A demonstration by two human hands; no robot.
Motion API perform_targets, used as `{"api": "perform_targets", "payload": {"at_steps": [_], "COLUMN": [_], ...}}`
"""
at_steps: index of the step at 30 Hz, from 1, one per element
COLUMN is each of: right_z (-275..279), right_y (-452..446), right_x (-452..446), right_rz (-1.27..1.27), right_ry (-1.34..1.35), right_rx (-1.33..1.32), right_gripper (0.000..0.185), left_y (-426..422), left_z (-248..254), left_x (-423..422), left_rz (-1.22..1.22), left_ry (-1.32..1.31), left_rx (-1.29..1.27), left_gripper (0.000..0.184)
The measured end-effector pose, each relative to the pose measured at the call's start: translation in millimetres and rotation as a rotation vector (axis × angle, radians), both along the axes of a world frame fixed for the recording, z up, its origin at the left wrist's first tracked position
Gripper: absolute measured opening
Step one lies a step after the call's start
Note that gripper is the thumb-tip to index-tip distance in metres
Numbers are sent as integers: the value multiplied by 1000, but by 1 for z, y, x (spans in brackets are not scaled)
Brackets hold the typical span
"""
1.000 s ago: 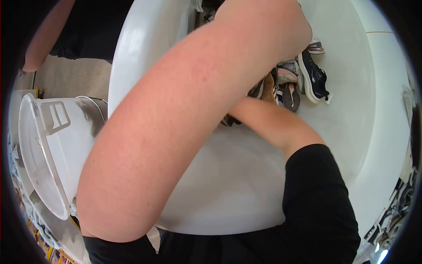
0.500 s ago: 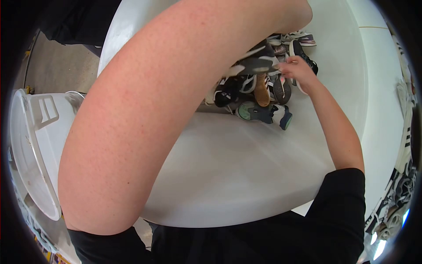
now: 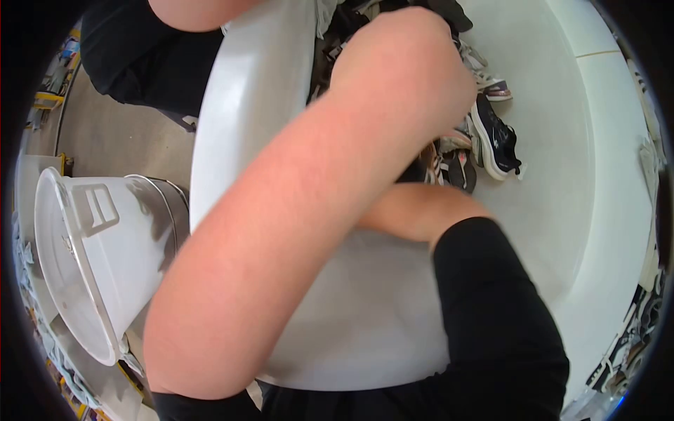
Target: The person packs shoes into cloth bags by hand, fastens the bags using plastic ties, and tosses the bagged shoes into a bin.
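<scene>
My left arm crosses the view to a pile of shoes in a large white basin (image 3: pixel 540 231). The rounded, bent end of that arm, my left hand or wrist (image 3: pixel 414 59), covers part of the pile; its fingers are hidden. Under it passes my right forearm (image 3: pixel 428 210), pointing left, and the right hand is out of sight behind the left arm. Beside the pile lies a black sneaker with a white sole (image 3: pixel 497 140). Near it are a light sneaker (image 3: pixel 497 90) and a dark grey shoe (image 3: pixel 461 172). Another dark shoe (image 3: pixel 453 12) shows beyond my left hand.
A white bucket (image 3: pixel 126 238) with a wire handle stands tilted at the left. Past the basin's raised left rim (image 3: pixel 239 105) is another person in black clothing (image 3: pixel 151 63), with a bare arm (image 3: pixel 203 10). More shoes line the right edge.
My right arm has swung left from the black sneaker and now runs under my left arm. The left arm has shifted right, and the view has moved so the bucket shows more.
</scene>
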State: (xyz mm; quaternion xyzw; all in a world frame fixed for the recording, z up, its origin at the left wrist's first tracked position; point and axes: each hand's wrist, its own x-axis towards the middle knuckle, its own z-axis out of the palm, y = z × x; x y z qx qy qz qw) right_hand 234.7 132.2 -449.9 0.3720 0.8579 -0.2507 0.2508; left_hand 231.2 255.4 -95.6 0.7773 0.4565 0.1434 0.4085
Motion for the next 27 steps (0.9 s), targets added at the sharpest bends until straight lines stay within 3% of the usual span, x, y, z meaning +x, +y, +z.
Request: {"api": "perform_targets", "payload": {"at_steps": [1,4,7,14,18,20,21,23,27], "right_z": [-13,-41,-58,-27,28,64,68,178,271], "right_y": [-2,-1,4,20,19,13,6,14,-9], "right_x": [-6,-11,-4,33,70,102,120,141,197], "right_rz": [-29,-113,-178,-339,-532,-622,-582,-776,-1092], "right_ry": [-4,0,29,174,293,326,387,223,352], "right_rx": [51,152,163,-62,-276,-343,-228,-336,-442], "right_gripper": [31,34,38,48,54,57,63,64,52], "left_y": [-1,3,-3,-9,-2,-7,-9,-9,-8], "left_z": [-9,9,3,-12,-10,-9,-8,-12,-8], "left_x": [2,-3,-4,4,0,-6,-7,-3,-3], "left_rz": [57,-29,2,115,61,51,52,58,9], "left_ry": [-83,51,-49,-145,-134,-203,-230,-244,-238], "left_rx": [88,-108,7,270,116,166,194,236,171], "left_gripper": [20,18,18,19,20,19,19,19,18]}}
